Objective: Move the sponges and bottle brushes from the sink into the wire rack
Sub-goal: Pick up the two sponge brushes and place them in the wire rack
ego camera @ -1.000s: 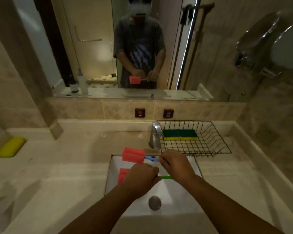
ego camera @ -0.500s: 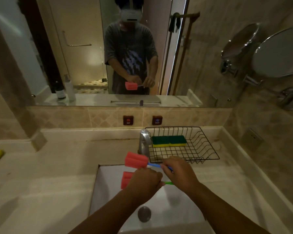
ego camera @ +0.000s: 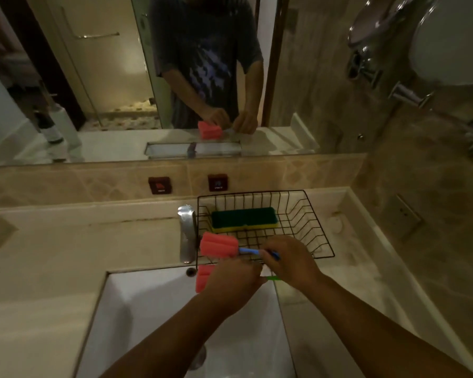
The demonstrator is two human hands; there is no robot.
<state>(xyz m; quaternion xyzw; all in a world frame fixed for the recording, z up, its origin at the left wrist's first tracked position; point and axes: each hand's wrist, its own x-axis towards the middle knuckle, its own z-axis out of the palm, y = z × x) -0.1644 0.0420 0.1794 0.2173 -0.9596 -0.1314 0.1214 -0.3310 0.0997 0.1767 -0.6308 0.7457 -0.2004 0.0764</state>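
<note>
My right hand [ego camera: 290, 264] grips the blue handle of a bottle brush whose pink foam head [ego camera: 219, 245] hovers over the front left corner of the black wire rack [ego camera: 318, 233]. My left hand [ego camera: 231, 285] holds a second bottle brush with a green handle; its pink foam head [ego camera: 204, 276] sticks out to the left above the white sink [ego camera: 137, 317]. A green and yellow sponge [ego camera: 245, 219] lies inside the rack near its back. Both hands touch each other just in front of the rack.
A chrome faucet [ego camera: 187, 233] stands right beside the rack's left edge. The marble counter [ego camera: 66, 257] runs around the sink. A wall mirror [ego camera: 120, 77] reflects a person; round shaving mirrors [ego camera: 448, 42] jut out on the right wall.
Both hands with their brushes have risen and moved forward from above the sink toward the rack's front edge. The view has tilted down and shifted right.
</note>
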